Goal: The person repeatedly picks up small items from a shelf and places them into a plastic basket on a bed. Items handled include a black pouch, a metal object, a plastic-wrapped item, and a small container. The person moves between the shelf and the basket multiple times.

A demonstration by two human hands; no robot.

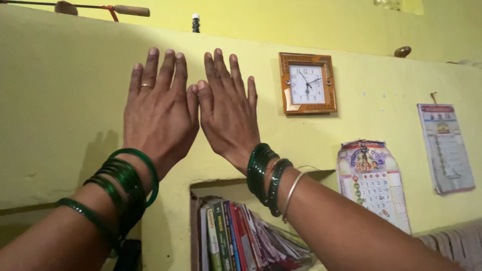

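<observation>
Both hands are raised side by side, thumbs touching, left hand [159,108] and right hand [228,108], fingers [150,68] straight, nearly together, holding nothing, the wall clock [307,84] just right of the right hand.

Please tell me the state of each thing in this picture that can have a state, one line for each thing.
left hand: open, fingers together, raised flat before the wall, holds nothing
right hand: open, raised beside the left, thumbs touching, holds nothing
wall clock: hanging, slightly tilted
calendars: hanging, lower one curled at its edges
books: standing in the wall niche, right ones leaning
</observation>
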